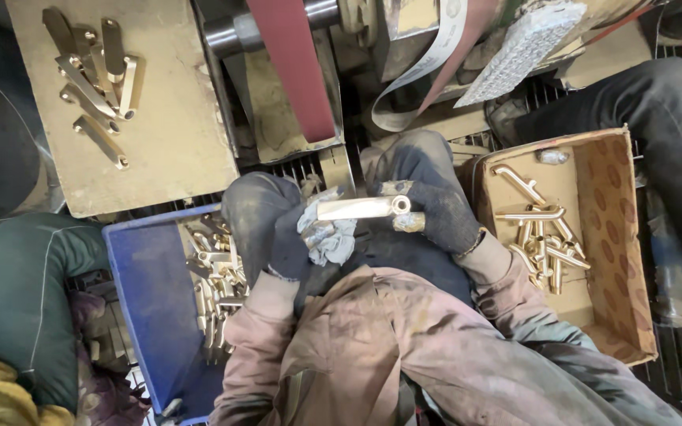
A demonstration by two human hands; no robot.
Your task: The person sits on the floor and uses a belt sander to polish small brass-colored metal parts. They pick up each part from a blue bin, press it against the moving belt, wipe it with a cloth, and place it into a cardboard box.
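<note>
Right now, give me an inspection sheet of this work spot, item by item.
Surface: no table; work is done over the person's lap, with a dusty flat board ahead on the left.
Job's things: brass handle piece held level between both hands, a grey rag bunched under it.
Clutter: loose brass pieces on the board; more in a blue bin on the left and a cardboard box on the right.
Grippers: left hand, in a dark glove, grips the rag and piece; right hand, gloved, fingers closed on the piece's round end.
Cables: nothing seen.
Surroundings: red sanding belt on a roller straight ahead; another person's dark trouser leg at upper right.
</note>
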